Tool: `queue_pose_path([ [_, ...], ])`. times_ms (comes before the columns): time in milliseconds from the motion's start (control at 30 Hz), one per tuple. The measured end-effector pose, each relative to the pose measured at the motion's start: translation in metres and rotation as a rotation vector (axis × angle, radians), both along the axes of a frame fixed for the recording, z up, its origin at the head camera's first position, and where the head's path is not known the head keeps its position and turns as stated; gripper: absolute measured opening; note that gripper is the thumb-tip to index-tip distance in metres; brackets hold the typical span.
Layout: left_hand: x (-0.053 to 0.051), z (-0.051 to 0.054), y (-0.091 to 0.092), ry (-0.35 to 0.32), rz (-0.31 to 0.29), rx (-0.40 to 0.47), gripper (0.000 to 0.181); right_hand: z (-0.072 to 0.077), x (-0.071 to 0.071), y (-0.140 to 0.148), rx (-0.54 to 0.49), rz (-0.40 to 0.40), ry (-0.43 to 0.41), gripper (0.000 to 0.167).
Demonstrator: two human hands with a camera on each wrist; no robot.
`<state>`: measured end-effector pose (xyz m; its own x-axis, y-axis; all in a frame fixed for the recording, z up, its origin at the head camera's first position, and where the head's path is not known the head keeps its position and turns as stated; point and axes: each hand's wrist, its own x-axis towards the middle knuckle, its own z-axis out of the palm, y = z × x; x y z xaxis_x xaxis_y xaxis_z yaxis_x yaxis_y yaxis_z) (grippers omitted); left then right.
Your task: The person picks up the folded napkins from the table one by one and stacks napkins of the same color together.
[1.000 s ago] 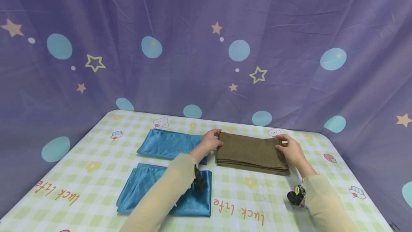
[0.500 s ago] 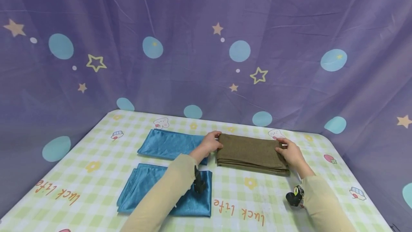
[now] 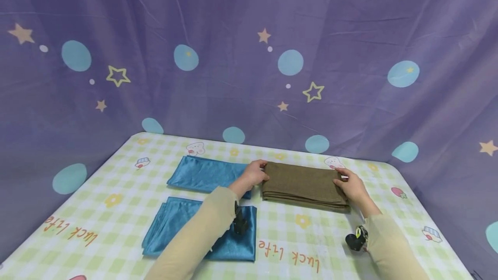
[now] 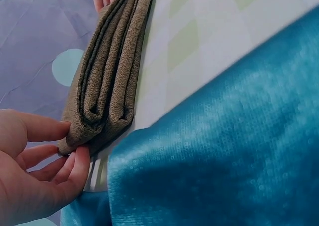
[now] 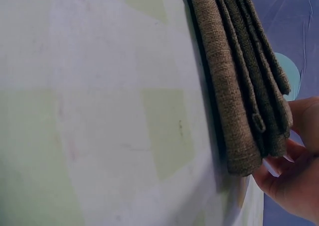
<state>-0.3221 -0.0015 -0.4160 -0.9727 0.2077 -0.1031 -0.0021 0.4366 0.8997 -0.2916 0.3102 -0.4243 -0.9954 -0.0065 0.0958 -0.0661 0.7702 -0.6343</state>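
A folded brown cloth lies in several layers at the back right of the table. My left hand pinches its left end; in the left wrist view the thumb and fingers of that hand hold the corner of the brown layers. At the right end, my right hand has its thumb and fingers on the far corner. The right wrist view shows the right hand gripping the end of the stacked folds, its fingertips partly hidden behind the cloth.
Two folded shiny blue cloths lie to the left, one at the back under my left wrist, one nearer beneath my left forearm. A checked cover lies over the table. A purple curtain hangs behind.
Both hands stay at the ends of the brown cloth, which has barely moved. The view has shifted very slightly.
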Motion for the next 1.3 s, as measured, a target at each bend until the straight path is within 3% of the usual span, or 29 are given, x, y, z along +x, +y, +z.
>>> queue_pose_path([
  [233, 0.005, 0.005, -0.001, -0.026, -0.001, 0.007, 0.055, -0.002, 0.001, 0.003, -0.001, 0.003, -0.008, 0.049],
  [500, 0.008, 0.004, -0.004, -0.027, 0.033, 0.051, 0.044, 0.007, 0.007, -0.001, 0.070, -0.007, 0.093, 0.046],
  [867, 0.013, 0.007, -0.011, -0.002, 0.051, 0.133, 0.034, 0.018, 0.011, -0.012, 0.071, -0.018, 0.155, 0.037],
  [1300, 0.025, 0.009, -0.029, 0.055, -0.027, 0.045, 0.026, 0.022, 0.006, -0.044, 0.005, 0.083, 0.173, 0.031],
])
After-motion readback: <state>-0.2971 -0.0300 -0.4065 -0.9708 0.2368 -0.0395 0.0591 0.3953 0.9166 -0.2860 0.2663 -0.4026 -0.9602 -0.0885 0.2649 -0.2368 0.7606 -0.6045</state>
